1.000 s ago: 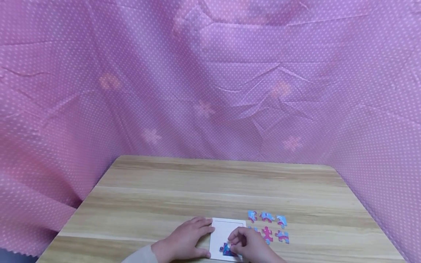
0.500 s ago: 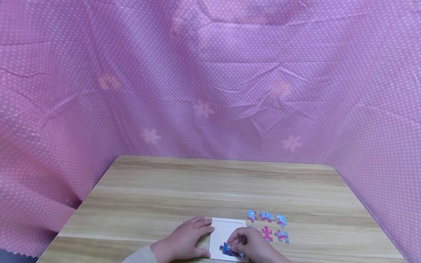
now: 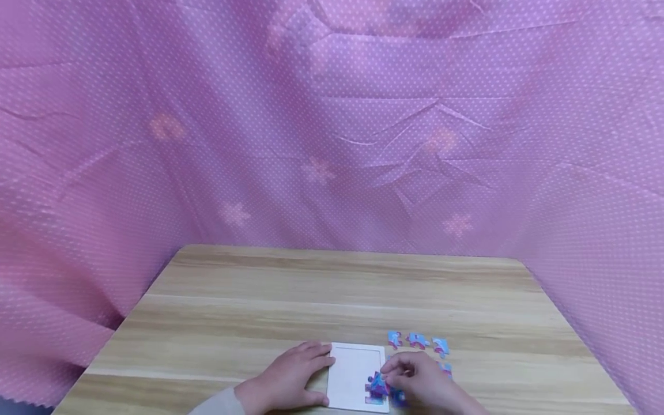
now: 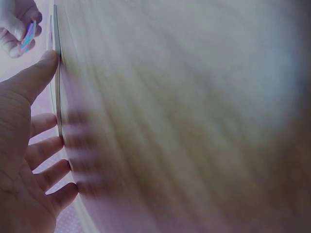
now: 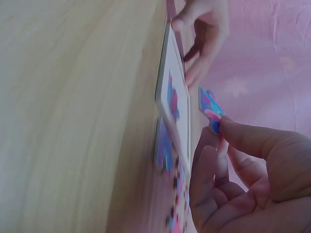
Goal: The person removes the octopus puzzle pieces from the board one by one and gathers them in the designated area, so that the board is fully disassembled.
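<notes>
A white puzzle tray (image 3: 350, 372) lies flat near the table's front. My left hand (image 3: 287, 376) rests along its left edge, with thumb and fingers spread and fairly straight against the rim. Over the tray's right side, my right hand (image 3: 422, 377) pinches a blue and pink jigsaw piece (image 5: 209, 103) between thumb and fingers, tilted and clear of the tray in the right wrist view. Below it, another jigsaw piece (image 3: 371, 399) lies in the tray's near right corner, partly covered. A dark blue piece (image 3: 398, 397) sits just right of the tray, half hidden by my right hand.
Several loose jigsaw pieces (image 3: 417, 340) lie on the wooden table (image 3: 259, 311) to the right of the tray, some of them behind my right hand. A pink dotted cloth (image 3: 321, 144) hangs around the table's back and sides.
The jigsaw piece under my right fingers now lies in the tray's near right corner, released. My right hand has shifted right and holds another piece. The left hand keeps its place.
</notes>
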`<action>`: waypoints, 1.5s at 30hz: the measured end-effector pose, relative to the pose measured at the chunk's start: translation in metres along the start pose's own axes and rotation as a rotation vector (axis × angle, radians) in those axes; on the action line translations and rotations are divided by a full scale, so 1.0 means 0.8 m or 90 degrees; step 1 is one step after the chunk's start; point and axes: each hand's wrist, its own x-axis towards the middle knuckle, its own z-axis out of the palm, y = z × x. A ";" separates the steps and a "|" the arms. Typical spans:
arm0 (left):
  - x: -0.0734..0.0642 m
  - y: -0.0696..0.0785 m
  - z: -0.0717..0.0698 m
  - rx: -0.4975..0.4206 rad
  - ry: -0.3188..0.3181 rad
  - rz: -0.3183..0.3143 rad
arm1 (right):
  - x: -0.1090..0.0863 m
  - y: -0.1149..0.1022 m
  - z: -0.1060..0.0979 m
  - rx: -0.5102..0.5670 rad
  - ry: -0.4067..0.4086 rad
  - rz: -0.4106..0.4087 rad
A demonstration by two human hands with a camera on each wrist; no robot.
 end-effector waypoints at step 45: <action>-0.003 0.000 0.002 0.000 -0.001 -0.003 | -0.026 0.008 -0.035 -0.130 0.008 0.009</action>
